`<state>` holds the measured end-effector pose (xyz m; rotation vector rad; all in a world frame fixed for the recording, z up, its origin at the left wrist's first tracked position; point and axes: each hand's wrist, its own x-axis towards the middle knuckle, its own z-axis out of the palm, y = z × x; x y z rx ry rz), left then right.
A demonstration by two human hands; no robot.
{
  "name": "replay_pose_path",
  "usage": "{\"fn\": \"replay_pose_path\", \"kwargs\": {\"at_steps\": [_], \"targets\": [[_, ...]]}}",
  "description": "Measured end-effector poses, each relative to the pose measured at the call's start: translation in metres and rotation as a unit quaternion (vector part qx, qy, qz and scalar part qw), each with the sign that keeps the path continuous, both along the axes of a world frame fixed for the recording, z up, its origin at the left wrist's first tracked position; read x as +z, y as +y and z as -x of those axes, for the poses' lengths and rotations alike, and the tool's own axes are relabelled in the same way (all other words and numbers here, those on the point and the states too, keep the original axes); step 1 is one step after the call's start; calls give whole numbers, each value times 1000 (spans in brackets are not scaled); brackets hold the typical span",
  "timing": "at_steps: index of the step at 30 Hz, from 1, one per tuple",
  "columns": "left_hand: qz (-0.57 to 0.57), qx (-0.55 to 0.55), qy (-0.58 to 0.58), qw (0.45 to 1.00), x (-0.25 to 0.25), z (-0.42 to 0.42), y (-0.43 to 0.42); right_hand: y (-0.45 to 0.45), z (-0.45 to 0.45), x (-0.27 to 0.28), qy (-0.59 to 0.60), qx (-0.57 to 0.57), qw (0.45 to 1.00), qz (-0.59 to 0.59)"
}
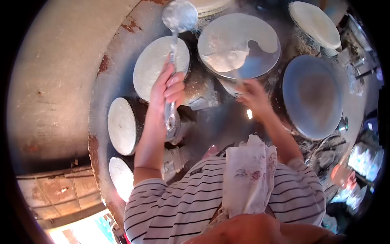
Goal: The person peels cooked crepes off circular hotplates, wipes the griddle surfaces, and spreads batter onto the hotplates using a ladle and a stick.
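Observation:
My left hand (168,86) is closed around the metal handle of a ladle (180,16). The ladle's round bowl, coated with pale batter, is raised above the griddles at the top of the view. My right hand (254,96) is closed at the near edge of a round griddle (260,64), on the blurred handle of a spreader (237,75). Pale batter (231,32) covers much of this griddle, with a thicker mass near the front left and a bare dark patch at the right. Motion blur hides the spreader's exact shape.
Round griddles ring me: one at left with a pale sheet (160,67), two smaller pale ones (122,126) below it, another pale one (317,24) at upper right, and a dark griddle (296,93) at right. Bags (365,160) and another person's hand (350,181) are at far right.

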<state>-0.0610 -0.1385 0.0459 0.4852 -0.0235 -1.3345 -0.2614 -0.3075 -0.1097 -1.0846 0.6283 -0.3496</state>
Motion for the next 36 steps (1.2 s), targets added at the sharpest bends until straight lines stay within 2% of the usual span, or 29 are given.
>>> {"fn": "replay_pose_path", "kwargs": {"at_steps": [1, 2, 3, 5, 8, 12, 14, 18, 19, 21, 24, 25, 27, 33, 34, 36], "targets": [[3, -10, 76, 997, -9, -10, 3, 30, -53, -10, -4, -13, 999, -35], [-5, -27, 127, 991, -15, -18, 4, 47, -107, -45, -34, -32, 999, -1], [33, -91, 170, 981, -28, -26, 14, 66, -150, -62, -47, -75, 995, -54], [37, -52, 139, 988, -31, -36, 38, 98, -190, -77, -80, -170, 973, -132], [14, 11, 66, 998, -19, -35, 78, 131, -145, -66, -111, -235, 953, -155], [-13, 12, -21, 1000, -7, -37, 94, 161, -79, -55, -85, -310, 932, -166], [-1, 7, -69, 998, -6, -31, 92, 143, -72, -49, -68, -352, 922, -143], [-51, 21, -182, 982, -5, -15, 94, 87, -77, -50, -49, -394, 917, -39], [-82, 21, -208, 975, -4, -13, 100, 77, -79, -49, -90, -354, 931, 5], [-109, 35, -262, 958, -1, -11, 98, 96, -75, -42, 5, -329, 938, 104], [-96, 23, -283, 954, -12, -17, 90, 138, -18, -55, 64, -239, 968, -47], [-101, 23, -285, 953, -16, -14, 91, 130, 4, -53, 101, -257, 960, -41], [-104, 17, -263, 959, -23, -7, 83, 98, 29, -51, 96, -268, 959, -11], [-108, -3, -294, 950, -30, 33, 7, -46, 22, -35, 73, -216, 973, 19], [-121, 3, -289, 950, -30, 41, -8, -51, 25, -36, 57, -203, 976, 45], [-125, -14, -303, 945, -25, 45, -35, -13, 51, -31, 123, -97, 982, 105]]}}
